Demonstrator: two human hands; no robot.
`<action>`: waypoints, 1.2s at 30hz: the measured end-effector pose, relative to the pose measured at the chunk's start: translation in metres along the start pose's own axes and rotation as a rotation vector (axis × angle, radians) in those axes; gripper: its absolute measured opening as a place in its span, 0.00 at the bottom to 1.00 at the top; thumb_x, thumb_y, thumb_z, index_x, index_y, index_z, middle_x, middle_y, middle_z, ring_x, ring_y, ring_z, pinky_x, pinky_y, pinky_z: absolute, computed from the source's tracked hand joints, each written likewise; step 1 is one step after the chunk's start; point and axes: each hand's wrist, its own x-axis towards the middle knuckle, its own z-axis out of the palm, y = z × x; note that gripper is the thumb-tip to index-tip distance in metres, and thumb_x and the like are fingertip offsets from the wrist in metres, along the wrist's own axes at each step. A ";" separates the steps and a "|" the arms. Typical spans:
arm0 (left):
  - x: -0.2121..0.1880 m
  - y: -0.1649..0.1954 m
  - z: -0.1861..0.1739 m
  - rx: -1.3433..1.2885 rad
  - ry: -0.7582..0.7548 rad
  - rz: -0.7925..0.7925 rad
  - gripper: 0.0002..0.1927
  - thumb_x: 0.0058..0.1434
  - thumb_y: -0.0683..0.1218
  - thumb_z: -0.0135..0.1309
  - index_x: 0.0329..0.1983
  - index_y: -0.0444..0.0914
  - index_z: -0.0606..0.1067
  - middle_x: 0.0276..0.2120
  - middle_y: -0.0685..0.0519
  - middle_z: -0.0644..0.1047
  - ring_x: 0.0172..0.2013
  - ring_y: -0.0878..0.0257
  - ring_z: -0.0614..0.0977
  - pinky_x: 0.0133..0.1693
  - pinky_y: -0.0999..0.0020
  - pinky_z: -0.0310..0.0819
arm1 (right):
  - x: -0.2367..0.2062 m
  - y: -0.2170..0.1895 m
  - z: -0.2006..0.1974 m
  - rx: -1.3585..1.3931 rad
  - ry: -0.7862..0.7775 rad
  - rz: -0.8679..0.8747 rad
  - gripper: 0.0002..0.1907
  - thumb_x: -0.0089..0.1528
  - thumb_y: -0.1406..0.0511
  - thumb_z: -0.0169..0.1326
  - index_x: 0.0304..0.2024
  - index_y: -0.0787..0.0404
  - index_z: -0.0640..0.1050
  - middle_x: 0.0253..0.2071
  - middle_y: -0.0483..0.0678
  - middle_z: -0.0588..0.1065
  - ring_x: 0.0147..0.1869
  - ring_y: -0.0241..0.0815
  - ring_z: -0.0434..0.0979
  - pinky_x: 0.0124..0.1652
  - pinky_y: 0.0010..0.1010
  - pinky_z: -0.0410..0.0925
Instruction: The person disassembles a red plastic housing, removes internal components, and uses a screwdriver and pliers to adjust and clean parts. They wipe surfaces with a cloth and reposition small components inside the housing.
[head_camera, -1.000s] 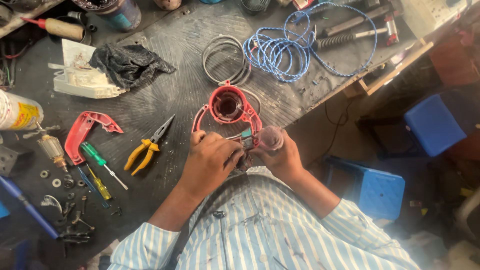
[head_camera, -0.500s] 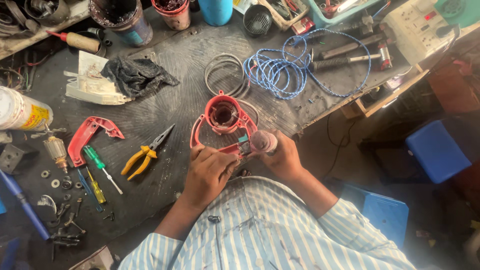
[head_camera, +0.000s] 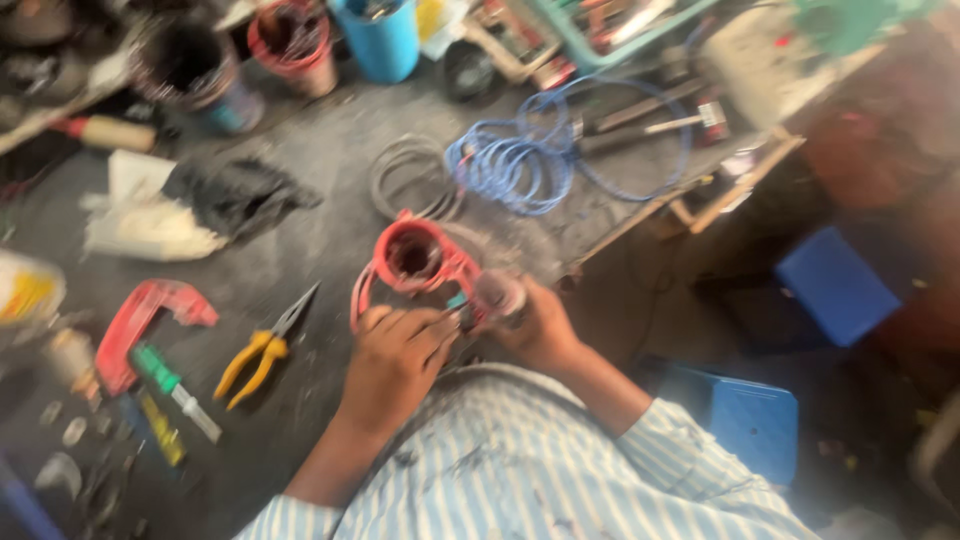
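Cluttered grey bench (head_camera: 330, 190), pic's blurry. Both hands' grip is on a red round plastic tool housing (head_camera: 415, 262) at bench's near edge: left hand (head_camera: 395, 360) w/ fingers closed on its lower part, right hand (head_camera: 535, 325) wrapped round a small grey cylinder (head_camera: 500, 295) beside it. Yellow-handled pliers (head_camera: 262, 350) lie nearby, left.

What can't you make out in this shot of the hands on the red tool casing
Head view, all motion-blurred:
- Small part between the left hand and right hand: hidden by the fingers, beside the red casing.
- Bits at the left edge of the workbench: too blurred and small to identify.
- Tubs along the top edge: cut off, contents unclear.
- Under the bench: dark, indistinct.
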 end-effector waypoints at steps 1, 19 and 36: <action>0.004 0.000 0.001 -0.012 0.007 0.014 0.12 0.56 0.42 0.63 0.44 0.42 0.80 0.36 0.57 0.80 0.37 0.60 0.80 0.45 0.59 0.65 | -0.001 0.002 -0.003 -0.042 0.013 0.008 0.38 0.45 0.59 0.76 0.54 0.62 0.74 0.51 0.54 0.79 0.55 0.47 0.80 0.52 0.38 0.72; 0.006 0.014 0.028 -0.824 -0.116 -0.528 0.10 0.53 0.36 0.64 0.40 0.33 0.81 0.32 0.52 0.87 0.35 0.69 0.88 0.39 0.73 0.82 | -0.011 -0.083 -0.073 1.169 0.083 -0.362 0.09 0.71 0.65 0.55 0.46 0.67 0.75 0.43 0.54 0.74 0.53 0.50 0.78 0.57 0.56 0.74; -0.033 0.015 0.042 -1.065 0.019 -0.691 0.12 0.53 0.32 0.67 0.42 0.29 0.81 0.33 0.47 0.83 0.33 0.66 0.83 0.36 0.72 0.77 | -0.031 -0.067 -0.070 1.155 0.139 -0.398 0.11 0.70 0.63 0.55 0.45 0.67 0.74 0.42 0.54 0.73 0.53 0.51 0.77 0.54 0.58 0.76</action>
